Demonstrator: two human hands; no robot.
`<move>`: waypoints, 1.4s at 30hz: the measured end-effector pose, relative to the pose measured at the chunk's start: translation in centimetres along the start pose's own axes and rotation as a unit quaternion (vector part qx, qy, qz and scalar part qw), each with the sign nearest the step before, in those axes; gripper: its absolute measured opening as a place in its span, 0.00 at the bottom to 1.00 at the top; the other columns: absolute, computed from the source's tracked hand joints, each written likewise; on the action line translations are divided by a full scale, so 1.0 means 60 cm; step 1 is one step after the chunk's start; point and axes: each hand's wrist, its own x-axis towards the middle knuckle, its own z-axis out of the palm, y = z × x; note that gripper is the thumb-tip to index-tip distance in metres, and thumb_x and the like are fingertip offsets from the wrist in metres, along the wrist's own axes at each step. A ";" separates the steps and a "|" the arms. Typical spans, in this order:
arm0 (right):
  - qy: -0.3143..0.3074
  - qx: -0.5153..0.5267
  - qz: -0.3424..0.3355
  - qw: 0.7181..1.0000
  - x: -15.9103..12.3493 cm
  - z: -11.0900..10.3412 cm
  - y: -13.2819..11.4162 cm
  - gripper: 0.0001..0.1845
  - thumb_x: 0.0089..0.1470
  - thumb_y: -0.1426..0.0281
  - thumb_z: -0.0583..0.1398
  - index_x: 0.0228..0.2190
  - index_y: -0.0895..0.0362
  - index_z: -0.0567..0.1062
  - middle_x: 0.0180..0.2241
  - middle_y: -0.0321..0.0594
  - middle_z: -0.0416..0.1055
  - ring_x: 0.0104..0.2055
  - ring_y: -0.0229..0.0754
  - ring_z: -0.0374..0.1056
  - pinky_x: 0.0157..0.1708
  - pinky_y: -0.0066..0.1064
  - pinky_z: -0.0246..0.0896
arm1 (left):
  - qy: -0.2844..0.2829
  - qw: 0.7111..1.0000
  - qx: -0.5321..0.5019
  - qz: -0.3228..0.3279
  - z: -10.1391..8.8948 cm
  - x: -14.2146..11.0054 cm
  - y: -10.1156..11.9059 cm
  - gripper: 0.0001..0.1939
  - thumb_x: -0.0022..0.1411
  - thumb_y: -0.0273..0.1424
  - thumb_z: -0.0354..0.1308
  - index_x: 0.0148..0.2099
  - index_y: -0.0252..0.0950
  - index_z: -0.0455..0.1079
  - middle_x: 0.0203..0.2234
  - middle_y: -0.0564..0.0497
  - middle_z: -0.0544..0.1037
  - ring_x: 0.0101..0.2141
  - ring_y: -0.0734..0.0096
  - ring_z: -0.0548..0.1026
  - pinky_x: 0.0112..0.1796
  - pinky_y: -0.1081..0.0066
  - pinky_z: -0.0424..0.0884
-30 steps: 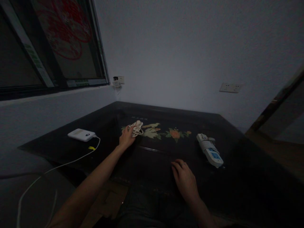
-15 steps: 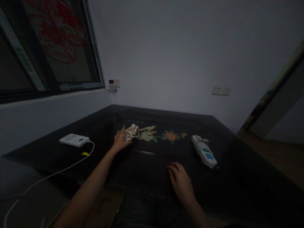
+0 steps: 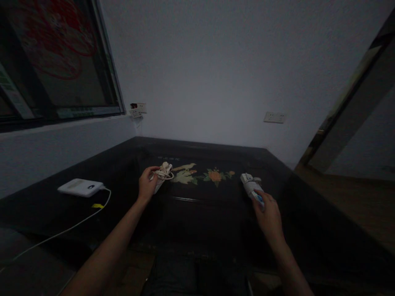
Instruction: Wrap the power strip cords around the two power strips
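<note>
My left hand grips a white power strip whose cord is bundled around it. Part of that strip's body shows below the cord, and its near end is hidden by the hand. On the right, my right hand is closed around the near end of a second white power strip with blue socket faces. Its cord is wound about the far half, and the fingers cover much of the socket part. Both strips are at the dark tabletop, on either side of a painted bird and flower picture.
A white power bank lies at the table's left, its white cable running off the near left edge. A yellow tag is beside the cable. Wall sockets and a window are beyond the table.
My right hand has moved right and forward from the bare tabletop onto the blue-socketed power strip. My left hand has closed more on its strip. The view has shifted slightly to the right.
</note>
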 end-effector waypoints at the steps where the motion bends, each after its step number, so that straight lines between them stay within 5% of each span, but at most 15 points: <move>1: 0.003 -0.033 0.023 0.999 0.010 -0.002 0.018 0.24 0.57 0.63 0.50 0.50 0.61 0.69 0.50 0.53 0.67 0.52 0.53 0.62 0.52 0.43 0.58 | -0.020 1.000 -0.014 0.013 0.012 -0.007 0.022 0.13 0.58 0.28 0.49 0.44 0.36 0.69 0.43 0.48 0.75 0.46 0.63 0.73 0.49 0.62 0.69; 7: -0.131 -0.126 0.158 0.971 0.067 0.016 0.068 0.42 0.54 0.52 0.54 0.62 0.62 0.53 0.56 0.60 0.61 0.55 0.58 0.63 0.48 0.43 0.59 | -0.282 0.937 -0.105 0.178 0.113 -0.076 0.173 0.11 0.61 0.26 0.49 0.40 0.38 0.71 0.39 0.49 0.75 0.44 0.66 0.73 0.48 0.65 0.68; 12: -0.218 -0.113 0.208 0.947 0.123 0.037 0.061 0.49 0.45 0.55 0.63 0.62 0.60 0.51 0.51 0.59 0.67 0.54 0.57 0.66 0.47 0.42 0.60 | -0.368 0.909 -0.093 0.173 0.186 -0.123 0.188 0.12 0.59 0.22 0.48 0.40 0.38 0.71 0.38 0.49 0.75 0.42 0.68 0.73 0.45 0.67 0.68; 20: -0.195 -0.113 0.236 0.945 0.128 0.053 0.070 0.61 0.40 0.55 0.67 0.64 0.64 0.41 0.53 0.62 0.65 0.55 0.57 0.64 0.47 0.41 0.61 | -0.419 0.894 -0.051 0.148 0.192 -0.134 0.138 0.12 0.58 0.23 0.49 0.39 0.38 0.73 0.34 0.50 0.77 0.37 0.67 0.74 0.41 0.67 0.69; 29: -0.139 -0.080 0.151 0.975 0.113 0.053 0.065 0.51 0.41 0.59 0.67 0.62 0.56 0.53 0.51 0.56 0.67 0.53 0.57 0.65 0.46 0.40 0.60 | -0.445 0.883 -0.074 0.132 0.198 -0.138 0.145 0.11 0.57 0.23 0.50 0.38 0.37 0.73 0.32 0.50 0.76 0.36 0.66 0.74 0.40 0.67 0.68; 35: 0.026 0.173 0.060 0.983 0.107 0.086 -0.021 0.53 0.39 0.57 0.67 0.61 0.61 0.54 0.55 0.57 0.63 0.56 0.57 0.62 0.52 0.45 0.58 | -0.427 0.890 -0.136 0.084 0.210 -0.154 0.148 0.12 0.61 0.27 0.51 0.48 0.36 0.68 0.39 0.47 0.76 0.40 0.68 0.75 0.40 0.68 0.70; 39: 0.008 0.360 0.061 0.931 0.083 0.129 -0.108 0.53 0.40 0.56 0.67 0.61 0.61 0.52 0.54 0.56 0.64 0.54 0.54 0.64 0.53 0.45 0.58 | -0.418 0.869 -0.264 -0.011 0.216 -0.159 0.154 0.33 0.56 0.30 0.60 0.62 0.37 0.53 0.52 0.40 0.69 0.50 0.61 0.71 0.44 0.64 0.71; 42: -0.016 0.435 0.063 0.898 0.056 0.155 -0.155 0.49 0.43 0.57 0.66 0.61 0.59 0.53 0.56 0.56 0.61 0.57 0.53 0.61 0.54 0.45 0.57 | -0.414 0.842 -0.339 -0.063 0.212 -0.151 0.155 0.44 0.46 0.30 0.68 0.62 0.35 0.52 0.56 0.38 0.66 0.54 0.56 0.67 0.51 0.59 0.67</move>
